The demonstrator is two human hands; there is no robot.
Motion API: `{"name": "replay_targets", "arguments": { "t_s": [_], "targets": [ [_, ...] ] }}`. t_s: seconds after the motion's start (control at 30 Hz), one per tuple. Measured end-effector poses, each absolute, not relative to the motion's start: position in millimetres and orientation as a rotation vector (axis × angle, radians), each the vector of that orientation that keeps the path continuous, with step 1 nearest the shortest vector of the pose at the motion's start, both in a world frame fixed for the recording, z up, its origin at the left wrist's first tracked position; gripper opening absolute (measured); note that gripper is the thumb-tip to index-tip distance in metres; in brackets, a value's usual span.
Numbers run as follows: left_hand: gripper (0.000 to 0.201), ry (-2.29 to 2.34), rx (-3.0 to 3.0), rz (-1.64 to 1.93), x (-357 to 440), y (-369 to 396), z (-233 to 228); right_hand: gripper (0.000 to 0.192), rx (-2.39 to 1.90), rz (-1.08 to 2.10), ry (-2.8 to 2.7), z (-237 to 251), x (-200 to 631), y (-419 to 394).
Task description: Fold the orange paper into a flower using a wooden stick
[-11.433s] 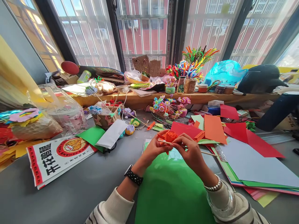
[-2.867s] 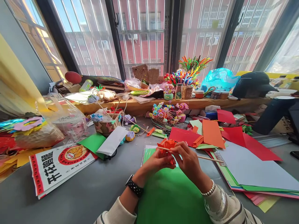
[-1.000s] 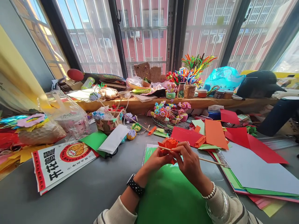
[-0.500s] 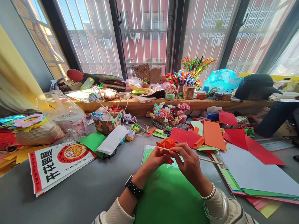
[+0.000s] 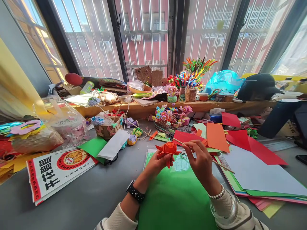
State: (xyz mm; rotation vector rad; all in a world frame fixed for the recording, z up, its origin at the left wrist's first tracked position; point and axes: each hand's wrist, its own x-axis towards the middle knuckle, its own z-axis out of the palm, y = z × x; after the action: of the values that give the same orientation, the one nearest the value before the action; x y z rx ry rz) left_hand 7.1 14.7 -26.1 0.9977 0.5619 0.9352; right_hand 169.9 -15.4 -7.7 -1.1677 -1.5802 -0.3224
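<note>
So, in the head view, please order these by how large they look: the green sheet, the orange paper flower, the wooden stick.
1. green sheet, by far the largest, though it also lies nearest the camera.
2. wooden stick, long but very thin.
3. orange paper flower, shorter yet bulkier; ranking these two is unsure.

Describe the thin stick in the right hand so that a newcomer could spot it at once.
Start at the big green sheet before the person. Above it, the right hand pinches a thin wooden stick, its tip beside the orange paper flower. It is the only skewer held.
</note>
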Motion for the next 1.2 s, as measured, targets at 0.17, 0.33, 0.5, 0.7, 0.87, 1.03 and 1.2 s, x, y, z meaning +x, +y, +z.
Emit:
{"name": "replay_targets", "arguments": {
  "t_s": [0.17, 0.33, 0.5, 0.7, 0.87, 1.03, 1.2],
  "targets": [
    [0.060, 0.440, 1.035, 0.940, 7, 18, -29, 0.010, -1.162, -0.280, -1.559, -5, 171, -16],
    [0.054, 0.321, 1.016, 0.879, 4, 18, -32, 0.010, -1.145, -0.239, -1.564, -2, 173, -18],
    [0.049, 0.328, 1.015, 0.870, -1, 12, -24, 0.010, -1.133, -0.223, -1.548, -3, 175, -17],
    [0.037, 0.333, 0.906, 0.884, -4, 9, -21, 0.014, -1.116, -0.131, -1.638, 0, 176, -20],
    [0.036, 0.360, 0.802, 0.850, -2, 12, -24, 0.018, -1.013, 0.020, -1.752, 4, 173, -24],
    [0.039, 0.415, 0.758, 0.785, 1, 16, -25, 0.013, -0.959, 0.076, -1.808, 1, 172, -21],
    [0.044, 0.476, 0.749, 0.765, 3, 21, -26, 0.011, -1.008, 0.167, -1.801, -2, 174, -18]
  ]
}}
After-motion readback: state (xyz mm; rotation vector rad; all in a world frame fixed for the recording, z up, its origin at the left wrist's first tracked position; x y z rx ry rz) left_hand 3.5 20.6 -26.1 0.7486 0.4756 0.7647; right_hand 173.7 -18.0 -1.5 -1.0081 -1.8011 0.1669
